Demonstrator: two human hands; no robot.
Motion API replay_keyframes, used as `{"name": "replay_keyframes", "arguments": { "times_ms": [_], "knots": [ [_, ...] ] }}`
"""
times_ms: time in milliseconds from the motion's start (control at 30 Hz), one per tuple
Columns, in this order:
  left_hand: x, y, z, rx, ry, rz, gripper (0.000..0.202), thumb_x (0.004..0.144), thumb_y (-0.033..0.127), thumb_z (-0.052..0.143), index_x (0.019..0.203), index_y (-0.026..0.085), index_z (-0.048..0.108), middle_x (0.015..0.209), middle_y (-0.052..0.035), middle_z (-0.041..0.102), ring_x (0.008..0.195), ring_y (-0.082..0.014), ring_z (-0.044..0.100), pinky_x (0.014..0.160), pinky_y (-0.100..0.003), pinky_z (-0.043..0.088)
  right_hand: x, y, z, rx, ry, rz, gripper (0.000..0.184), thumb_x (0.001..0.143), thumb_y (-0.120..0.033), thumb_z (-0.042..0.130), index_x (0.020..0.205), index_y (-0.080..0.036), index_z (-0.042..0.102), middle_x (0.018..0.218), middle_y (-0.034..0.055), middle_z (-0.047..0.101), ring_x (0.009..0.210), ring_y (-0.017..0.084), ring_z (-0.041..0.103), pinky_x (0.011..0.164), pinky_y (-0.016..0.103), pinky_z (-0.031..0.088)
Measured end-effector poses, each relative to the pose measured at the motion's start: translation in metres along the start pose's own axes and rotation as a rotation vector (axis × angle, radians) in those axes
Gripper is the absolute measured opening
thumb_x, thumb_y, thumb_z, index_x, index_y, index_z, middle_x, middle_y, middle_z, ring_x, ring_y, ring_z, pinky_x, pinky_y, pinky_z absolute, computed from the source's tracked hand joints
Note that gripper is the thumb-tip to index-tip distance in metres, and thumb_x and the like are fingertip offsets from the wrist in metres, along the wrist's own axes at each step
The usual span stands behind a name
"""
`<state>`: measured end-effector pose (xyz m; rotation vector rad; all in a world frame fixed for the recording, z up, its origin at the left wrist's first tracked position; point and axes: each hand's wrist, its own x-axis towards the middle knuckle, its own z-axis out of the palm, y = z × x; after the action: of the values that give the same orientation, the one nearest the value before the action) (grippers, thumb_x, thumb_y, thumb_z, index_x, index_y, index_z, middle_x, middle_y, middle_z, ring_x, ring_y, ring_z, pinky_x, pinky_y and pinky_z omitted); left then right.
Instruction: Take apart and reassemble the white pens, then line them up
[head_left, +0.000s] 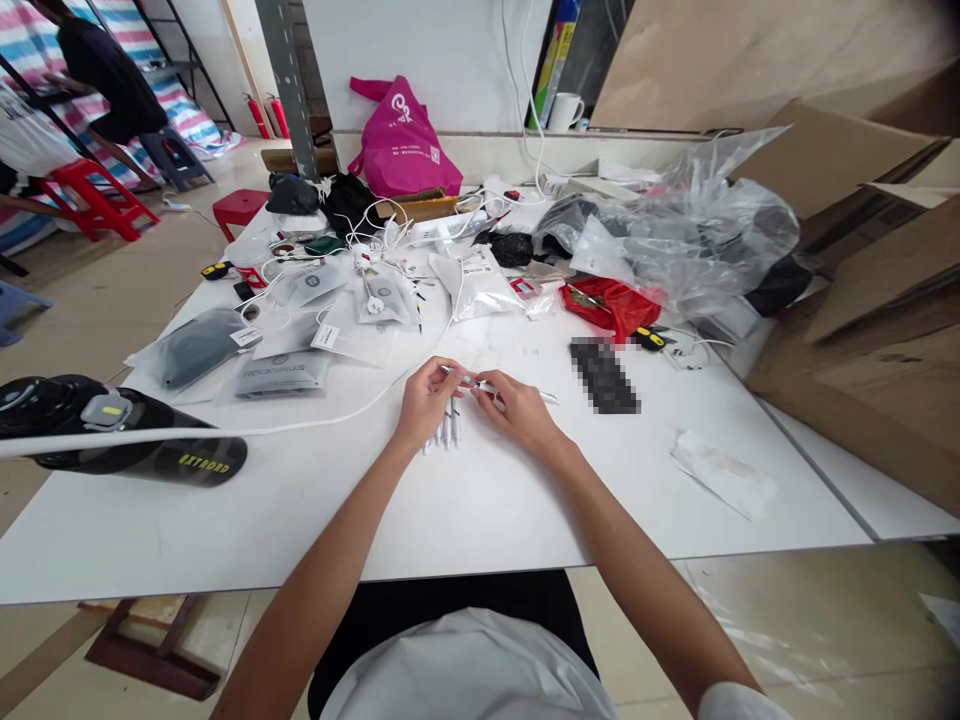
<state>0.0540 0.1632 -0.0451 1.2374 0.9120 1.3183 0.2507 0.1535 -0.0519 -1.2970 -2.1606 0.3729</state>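
Note:
Fingers of both hands meet over the middle of the white table [517, 500]. A slim silvery pen [468, 381] is pinched between them. My left hand [429, 402] is closed on its left part, with the thumb along it. My right hand [517, 408] grips the other end with thumb and forefinger; the fingers partly hide the pen. Just below the hands, several clear-and-silver pens [447, 430] lie side by side on the table. Another slender pen-like piece [550, 398] shows to the right of my right hand; whether that hand touches it I cannot tell.
A black bottle [172, 440] lies at the left, with a white cable [322, 424] crossing above it. Packaged pouches [281, 375], a red bag [611, 305] and clear plastic [675, 230] crowd the back. A pixelated dark rectangle [606, 376] and crumpled paper [724, 475] are at right.

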Motion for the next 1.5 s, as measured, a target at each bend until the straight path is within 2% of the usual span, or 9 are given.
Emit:
{"name": "replay_keyframes", "arguments": {
  "times_ms": [333,600,767,1000,1167,1233,1333,1400,1500],
  "knots": [
    [-0.005,0.009,0.007,-0.026,-0.017,-0.02,0.03,0.089,0.048,0.084,0.097,0.02,0.08,0.105,-0.0107,0.081,0.103,-0.0255,0.076,0.092,-0.038,0.059,0.0,0.006,0.005,0.041,-0.008,-0.024,0.022,0.108,-0.031,0.048,0.126,-0.024,0.059,0.111,0.0093,0.077,0.078,0.02,0.067,0.068,0.03,0.043],
    [-0.003,0.002,0.001,0.034,0.003,-0.026,0.029,0.091,0.048,0.081,0.099,0.021,0.08,0.105,-0.0108,0.082,0.101,-0.025,0.077,0.09,-0.037,0.058,0.0,0.006,0.005,0.152,0.025,0.041,0.018,0.104,-0.039,0.054,0.114,-0.024,0.048,0.096,0.005,0.069,0.068,0.018,0.06,0.063,0.029,0.042],
    [-0.003,0.004,0.0,0.011,0.01,-0.041,0.028,0.09,0.046,0.083,0.101,0.02,0.081,0.105,-0.0113,0.083,0.103,-0.0256,0.077,0.092,-0.037,0.058,0.0,0.006,0.004,0.137,0.024,-0.01,0.019,0.109,-0.043,0.051,0.106,-0.024,0.052,0.097,0.0052,0.068,0.07,0.017,0.059,0.065,0.03,0.04],
    [-0.002,0.011,-0.003,-0.024,-0.028,-0.066,0.032,0.088,0.045,0.086,0.107,0.02,0.081,0.108,-0.0126,0.083,0.105,-0.0265,0.077,0.1,-0.04,0.056,0.0,0.003,0.003,0.101,0.015,-0.022,0.03,0.112,-0.048,0.046,0.124,-0.025,0.061,0.11,0.009,0.071,0.083,0.02,0.065,0.07,0.032,0.044],
    [-0.002,0.011,0.003,-0.131,-0.065,-0.047,0.048,0.084,0.039,0.091,0.125,0.024,0.072,0.129,-0.0135,0.078,0.115,-0.0272,0.076,0.106,-0.043,0.056,0.0,0.007,0.005,0.14,0.029,-0.009,0.028,0.112,-0.048,0.047,0.119,-0.024,0.06,0.11,0.0088,0.073,0.082,0.021,0.066,0.071,0.032,0.046],
    [-0.001,0.007,0.004,-0.159,-0.01,-0.06,0.044,0.081,0.039,0.093,0.116,0.023,0.074,0.126,-0.0123,0.077,0.113,-0.0265,0.077,0.104,-0.042,0.058,0.0,0.006,0.004,0.113,0.038,-0.027,0.03,0.113,-0.047,0.043,0.119,-0.025,0.062,0.111,0.0094,0.073,0.084,0.021,0.066,0.071,0.032,0.045],
    [0.002,0.001,0.003,-0.117,0.044,-0.093,0.031,0.082,0.044,0.09,0.095,0.019,0.077,0.106,-0.0093,0.079,0.101,-0.0235,0.076,0.091,-0.038,0.061,0.0,0.005,0.004,0.095,0.045,-0.022,0.032,0.113,-0.048,0.042,0.12,-0.025,0.063,0.11,0.0096,0.072,0.085,0.021,0.066,0.072,0.032,0.046],
    [0.003,-0.001,0.001,-0.081,0.037,-0.102,0.028,0.083,0.044,0.089,0.095,0.019,0.08,0.102,-0.0084,0.079,0.096,-0.0222,0.075,0.087,-0.035,0.06,0.0,0.006,0.004,0.128,0.057,0.001,0.032,0.111,-0.051,0.048,0.122,-0.025,0.061,0.107,0.0088,0.072,0.084,0.021,0.066,0.071,0.032,0.046],
    [0.003,0.001,-0.001,-0.065,0.01,-0.092,0.028,0.085,0.041,0.088,0.104,0.022,0.083,0.109,-0.0091,0.081,0.103,-0.023,0.075,0.094,-0.036,0.058,-0.001,0.006,0.003,0.182,0.07,0.023,0.032,0.109,-0.054,0.051,0.117,-0.024,0.059,0.094,0.0052,0.071,0.075,0.019,0.063,0.069,0.031,0.044]
  ]
}}
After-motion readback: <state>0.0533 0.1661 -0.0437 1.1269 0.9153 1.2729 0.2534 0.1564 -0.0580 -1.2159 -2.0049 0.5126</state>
